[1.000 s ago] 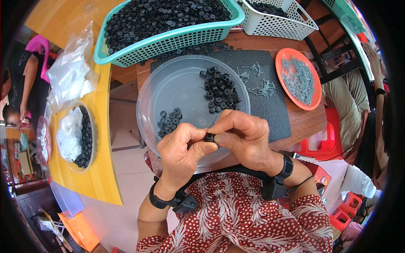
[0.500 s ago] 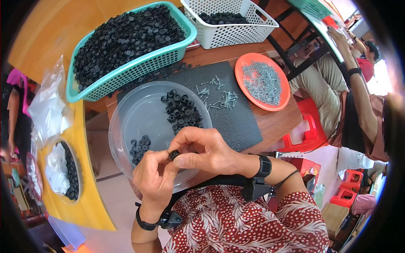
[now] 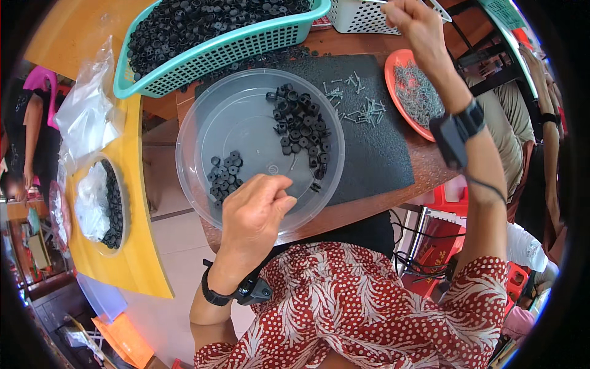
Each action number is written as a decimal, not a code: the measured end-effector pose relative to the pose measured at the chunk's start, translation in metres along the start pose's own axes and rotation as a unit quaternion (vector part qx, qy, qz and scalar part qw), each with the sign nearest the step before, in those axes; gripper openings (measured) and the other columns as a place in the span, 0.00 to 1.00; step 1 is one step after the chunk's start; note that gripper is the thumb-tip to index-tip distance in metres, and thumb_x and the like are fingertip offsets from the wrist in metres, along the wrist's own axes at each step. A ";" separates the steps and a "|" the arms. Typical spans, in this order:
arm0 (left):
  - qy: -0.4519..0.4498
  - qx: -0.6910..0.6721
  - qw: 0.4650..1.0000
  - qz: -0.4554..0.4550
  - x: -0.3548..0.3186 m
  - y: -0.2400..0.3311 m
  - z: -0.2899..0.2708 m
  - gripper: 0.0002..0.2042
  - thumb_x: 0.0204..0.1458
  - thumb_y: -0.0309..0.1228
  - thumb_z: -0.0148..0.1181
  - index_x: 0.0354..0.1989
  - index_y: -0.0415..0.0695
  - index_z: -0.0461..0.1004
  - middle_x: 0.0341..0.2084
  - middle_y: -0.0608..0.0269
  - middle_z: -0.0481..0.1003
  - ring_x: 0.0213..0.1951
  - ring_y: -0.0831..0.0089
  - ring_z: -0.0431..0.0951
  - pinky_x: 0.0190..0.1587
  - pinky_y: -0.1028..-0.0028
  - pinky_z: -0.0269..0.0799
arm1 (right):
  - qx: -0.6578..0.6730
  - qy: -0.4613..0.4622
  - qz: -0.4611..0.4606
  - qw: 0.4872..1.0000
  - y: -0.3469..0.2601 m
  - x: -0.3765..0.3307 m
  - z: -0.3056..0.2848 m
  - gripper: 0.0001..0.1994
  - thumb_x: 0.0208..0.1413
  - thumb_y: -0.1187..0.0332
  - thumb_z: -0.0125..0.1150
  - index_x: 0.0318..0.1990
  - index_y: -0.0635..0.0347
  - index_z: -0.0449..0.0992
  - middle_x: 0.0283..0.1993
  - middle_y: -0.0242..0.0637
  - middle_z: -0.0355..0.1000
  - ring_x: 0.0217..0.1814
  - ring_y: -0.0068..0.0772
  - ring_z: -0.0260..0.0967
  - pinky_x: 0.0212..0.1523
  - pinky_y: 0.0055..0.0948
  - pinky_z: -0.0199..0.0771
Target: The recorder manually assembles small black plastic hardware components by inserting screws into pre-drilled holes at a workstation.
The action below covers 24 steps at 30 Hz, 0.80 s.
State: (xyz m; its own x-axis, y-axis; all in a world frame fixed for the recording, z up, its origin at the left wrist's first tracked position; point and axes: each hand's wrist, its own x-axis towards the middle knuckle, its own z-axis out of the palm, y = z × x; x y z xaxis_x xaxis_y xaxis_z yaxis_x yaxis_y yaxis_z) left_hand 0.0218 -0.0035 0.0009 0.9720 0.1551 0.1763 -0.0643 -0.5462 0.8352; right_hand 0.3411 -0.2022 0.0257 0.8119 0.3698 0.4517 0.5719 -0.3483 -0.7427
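Observation:
My left hand hovers over the near rim of a clear round bowl, fingers pinched together; nothing shows between them. Just left of it in the bowl lies a small pile of black round parts; a bigger pile lies toward the far right side. My right hand is stretched far up to the white mesh basket, above an orange plate of small metal screws. Its fingertips reach the picture's top edge and are hard to read.
The bowl stands partly on a black mat with loose screws. A teal basket full of black parts stands behind. A yellow table at left bears a bowl and plastic bags. Other people sit at right and left.
The hands, joined on a small black part before, have parted. My right hand has gone up to the white basket; my left hand stays low over the bowl's near edge.

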 end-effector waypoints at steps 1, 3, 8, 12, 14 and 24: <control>-0.033 0.019 0.999 0.031 0.001 0.002 0.002 0.09 0.43 0.20 0.60 0.34 0.35 0.72 0.21 0.62 0.70 0.23 0.77 0.70 0.27 0.80 0.65 | -0.018 0.034 0.015 0.999 0.002 0.012 -0.006 0.04 0.44 0.72 0.59 0.25 0.64 0.76 0.21 0.36 0.73 0.23 0.28 0.68 0.27 0.28 0.67; -0.029 0.025 0.998 0.041 0.002 0.000 0.008 0.10 0.40 0.19 0.60 0.34 0.36 0.72 0.20 0.60 0.69 0.23 0.72 0.71 0.26 0.76 0.64 | -0.129 0.077 0.013 0.989 -0.001 0.031 0.005 0.06 0.45 0.72 0.56 0.25 0.66 0.75 0.20 0.37 0.72 0.24 0.28 0.68 0.27 0.28 0.67; -0.074 0.107 0.986 0.105 0.006 -0.007 0.017 0.12 0.37 0.19 0.61 0.34 0.40 0.73 0.20 0.58 0.66 0.25 0.62 0.69 0.27 0.68 0.64 | -0.236 0.084 -0.110 0.962 0.027 0.079 0.013 0.06 0.40 0.72 0.55 0.24 0.66 0.76 0.21 0.46 0.72 0.25 0.38 0.71 0.28 0.33 0.69; -0.094 0.160 0.975 0.121 0.010 -0.007 0.021 0.12 0.36 0.20 0.62 0.33 0.41 0.72 0.19 0.59 0.65 0.25 0.60 0.70 0.27 0.66 0.64 | -0.335 0.023 -0.114 0.935 0.043 0.091 -0.001 0.08 0.38 0.71 0.56 0.25 0.65 0.77 0.23 0.51 0.72 0.27 0.48 0.72 0.30 0.38 0.70; -0.101 0.171 0.973 0.117 0.011 -0.004 0.021 0.12 0.36 0.20 0.62 0.32 0.41 0.72 0.20 0.58 0.66 0.26 0.60 0.70 0.27 0.67 0.65 | -0.330 0.028 -0.093 0.939 0.041 0.088 -0.007 0.08 0.38 0.71 0.56 0.26 0.66 0.77 0.24 0.51 0.72 0.29 0.48 0.72 0.31 0.38 0.70; 0.005 -0.212 0.963 -0.169 0.001 0.002 -0.007 0.07 0.43 0.21 0.64 0.31 0.36 0.74 0.24 0.68 0.73 0.25 0.83 0.71 0.26 0.82 0.65 | 0.012 -0.100 -0.113 0.988 -0.097 -0.076 0.035 0.05 0.49 0.74 0.59 0.34 0.64 0.76 0.28 0.31 0.72 0.32 0.18 0.68 0.31 0.18 0.67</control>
State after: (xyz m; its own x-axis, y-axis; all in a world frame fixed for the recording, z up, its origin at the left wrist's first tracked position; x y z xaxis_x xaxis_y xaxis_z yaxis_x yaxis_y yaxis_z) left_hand 0.0211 0.0013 0.0065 0.9515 0.2739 -0.1404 0.1676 -0.0787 0.9827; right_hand 0.2199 -0.1667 0.0459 0.6224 0.5998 0.5028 0.7317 -0.2177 -0.6459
